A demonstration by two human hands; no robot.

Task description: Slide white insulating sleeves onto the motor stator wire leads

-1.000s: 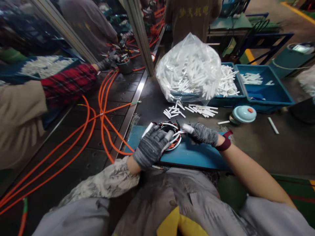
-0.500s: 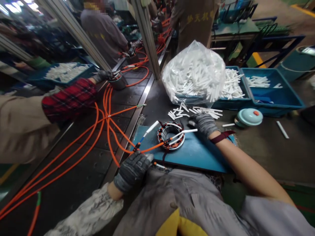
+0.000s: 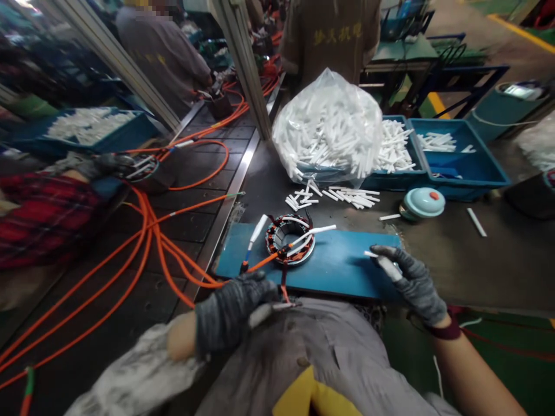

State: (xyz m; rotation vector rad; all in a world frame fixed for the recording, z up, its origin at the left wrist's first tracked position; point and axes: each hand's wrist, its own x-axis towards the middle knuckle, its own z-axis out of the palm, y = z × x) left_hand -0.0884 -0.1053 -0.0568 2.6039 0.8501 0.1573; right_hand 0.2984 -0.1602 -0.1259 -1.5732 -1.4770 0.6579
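Note:
A ring-shaped stator (image 3: 290, 240) wound with orange and black lies on a blue board (image 3: 338, 263), white sleeves on several of its leads. My right hand (image 3: 411, 283), gloved in grey, is closed on a short white tube (image 3: 389, 268) over the board's right end. My left hand (image 3: 236, 306), also gloved, is at the board's front left edge, fingers curled and blurred beside a lead with a white end (image 3: 281, 305); whether it grips that lead is hard to tell. An orange cable (image 3: 262, 263) runs from the stator toward my left hand.
Loose white tubes (image 3: 353, 196) lie behind the board, before a plastic bag of tubes (image 3: 329, 133) and blue bins (image 3: 466, 179). A light-blue lidded container (image 3: 422, 203) stands right. Orange cables (image 3: 147, 225) cross the left conveyor, near a co-worker's gloved hand (image 3: 97, 167).
My right hand has moved from the loose tubes toward the front right, now with a white tube. My left hand has shifted slightly lower. The co-worker's hand and stator have moved left in view.

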